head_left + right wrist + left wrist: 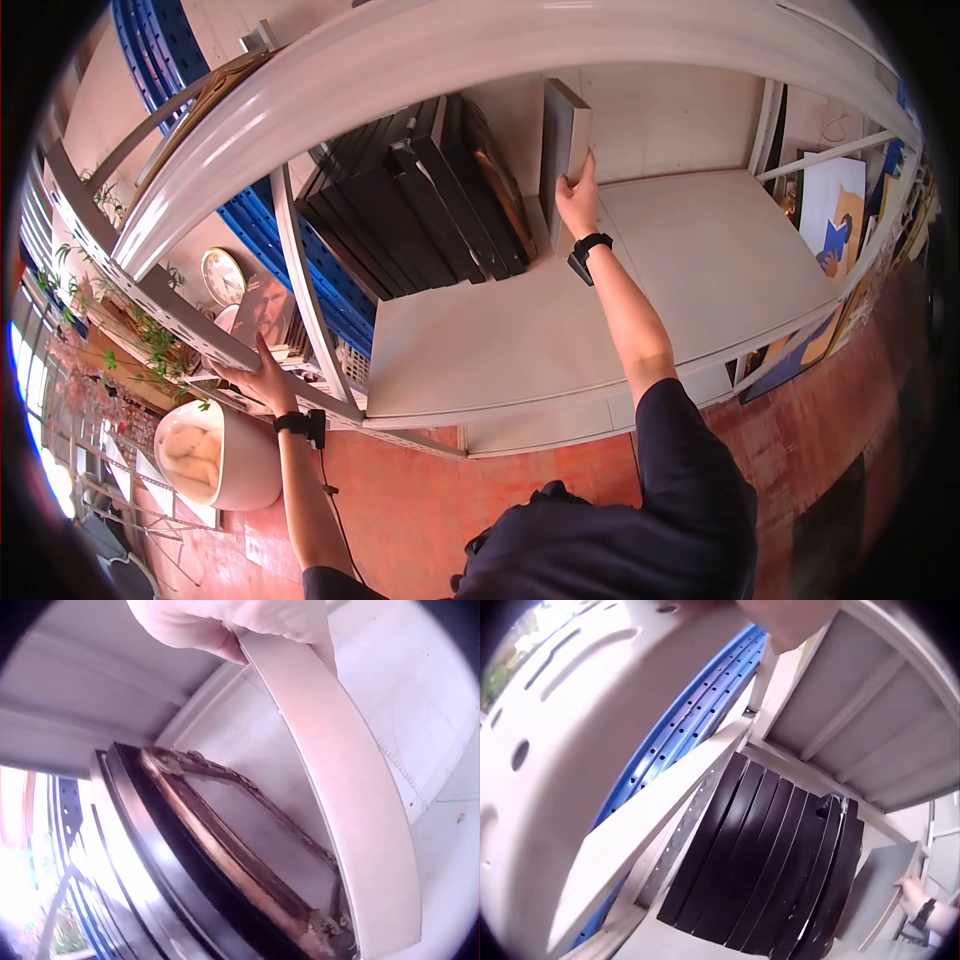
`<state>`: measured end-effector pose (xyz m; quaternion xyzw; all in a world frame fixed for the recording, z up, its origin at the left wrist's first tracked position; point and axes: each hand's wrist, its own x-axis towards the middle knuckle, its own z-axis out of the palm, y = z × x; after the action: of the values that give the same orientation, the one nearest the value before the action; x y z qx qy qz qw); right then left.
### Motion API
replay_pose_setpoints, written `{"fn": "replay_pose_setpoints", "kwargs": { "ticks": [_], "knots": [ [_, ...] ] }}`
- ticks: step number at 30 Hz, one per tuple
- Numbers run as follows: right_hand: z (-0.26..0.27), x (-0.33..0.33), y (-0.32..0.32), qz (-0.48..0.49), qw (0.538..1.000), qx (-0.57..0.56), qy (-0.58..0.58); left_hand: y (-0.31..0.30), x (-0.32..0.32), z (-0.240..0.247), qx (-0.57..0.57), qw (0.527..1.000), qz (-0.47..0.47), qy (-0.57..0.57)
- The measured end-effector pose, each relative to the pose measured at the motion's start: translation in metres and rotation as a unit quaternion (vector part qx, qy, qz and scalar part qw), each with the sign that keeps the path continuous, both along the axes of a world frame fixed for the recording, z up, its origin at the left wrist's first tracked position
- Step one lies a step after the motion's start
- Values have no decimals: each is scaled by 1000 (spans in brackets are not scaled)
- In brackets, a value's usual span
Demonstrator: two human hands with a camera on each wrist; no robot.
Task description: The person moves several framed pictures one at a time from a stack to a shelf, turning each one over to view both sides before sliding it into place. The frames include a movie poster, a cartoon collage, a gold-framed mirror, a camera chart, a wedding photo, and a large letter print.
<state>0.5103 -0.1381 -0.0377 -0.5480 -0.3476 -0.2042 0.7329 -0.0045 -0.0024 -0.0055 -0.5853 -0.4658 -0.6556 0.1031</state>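
My right hand [577, 200] grips the upper near edge of a thick grey panel [566, 140], which stands upright on the white shelf [480, 350]. In the right wrist view, the panel's pale edge [337, 772] runs down from the fingers. Left of it, an ornate brown frame [225, 847] leans against a row of black flat frames [400, 210]. My left hand [258, 380] holds the white perforated shelf post [525, 795] at the left, thumb and fingers on opposite sides; in the left wrist view only part of this hand shows at the top.
A white upper shelf edge [500, 40] arches over the frames. Blue perforated metal [300, 270] stands behind the left side. A gold-rimmed clock [223, 276], a white tub-shaped seat [220, 460] and plants are at left. Pictures [832, 215] stand beyond the right end.
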Motion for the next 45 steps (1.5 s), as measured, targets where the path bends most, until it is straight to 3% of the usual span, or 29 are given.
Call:
{"fn": "replay_pose_setpoints", "kwargs": {
  "ticks": [2,7,11,18,26,30,38,41,43,45],
  "knots": [
    [-8,5,17,25,999,-12,-16,5,1,-7,0,999,53,2],
    [-32,11,41,86,995,-44,-25,2,5,-6,6,997,73,-11],
    [-37,8,55,174,982,-65,39,1,3,-9,-6,998,60,-9],
    [-47,-4,52,138,984,-89,64,1,5,-8,-14,997,79,-12],
    [-73,2,71,116,975,-126,144,6,7,-13,55,997,11,-52],
    [-64,3,81,43,985,-111,122,1,10,-11,34,998,11,-48],
    [-60,11,82,21,982,-171,79,4,9,-12,43,998,43,-22],
    [-63,19,68,21,976,-215,34,0,8,-9,16,993,115,17],
    [-64,15,52,54,970,-233,36,-2,10,-8,7,998,50,-27],
    [-64,7,36,76,969,-233,41,0,10,-9,15,999,47,-23]
  ]
}}
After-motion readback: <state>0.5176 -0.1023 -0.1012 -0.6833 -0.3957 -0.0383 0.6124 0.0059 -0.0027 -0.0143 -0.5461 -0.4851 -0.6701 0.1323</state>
